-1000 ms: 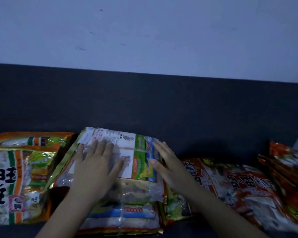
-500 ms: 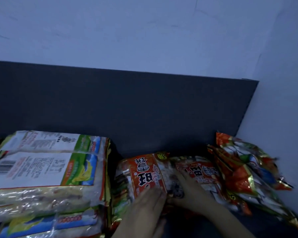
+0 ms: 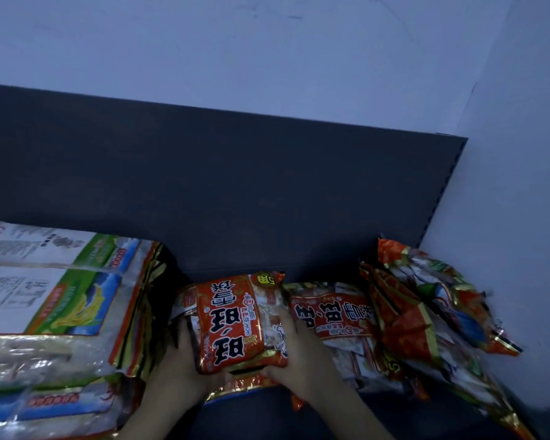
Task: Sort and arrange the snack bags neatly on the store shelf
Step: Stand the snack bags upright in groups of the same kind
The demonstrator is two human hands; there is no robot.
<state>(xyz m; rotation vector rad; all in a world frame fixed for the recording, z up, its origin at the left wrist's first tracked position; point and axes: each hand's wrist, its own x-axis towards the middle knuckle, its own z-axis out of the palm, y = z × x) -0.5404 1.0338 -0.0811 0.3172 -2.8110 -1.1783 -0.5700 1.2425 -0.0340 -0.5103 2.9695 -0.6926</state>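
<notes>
Nearest to me, the person's left hand (image 3: 175,373) and right hand (image 3: 299,360) hold a glossy red plastic snack bag with big black characters (image 3: 232,322) from both sides. The left fingers are curled on its left edge, and the right fingers are closed on its lower right corner. The bag sits at the front middle of the shelf, on top of other red packs whose gold edge shows under it.

I think the danger here is slipping. The film is smooth and the bag is puffy, so if it is put down crooked it can slide off the packs below. Just to the right a second red bag of the same kind (image 3: 331,312) lies touching it. Beyond that, a loose heap of crumpled red and gold bags (image 3: 426,312) leans toward the corner (this heap looks the least stable to me). A push from the right forearm may bring it down. On the left a tall stack of flat white and green bags (image 3: 54,300) stands close, with a dark gap between.

The dark shelf board (image 3: 251,417) looks matte. Behind it rises a dark back panel (image 3: 235,192), then a pale bluish wall (image 3: 267,52) and a side wall (image 3: 521,154) that close the corner. The light is dim.
</notes>
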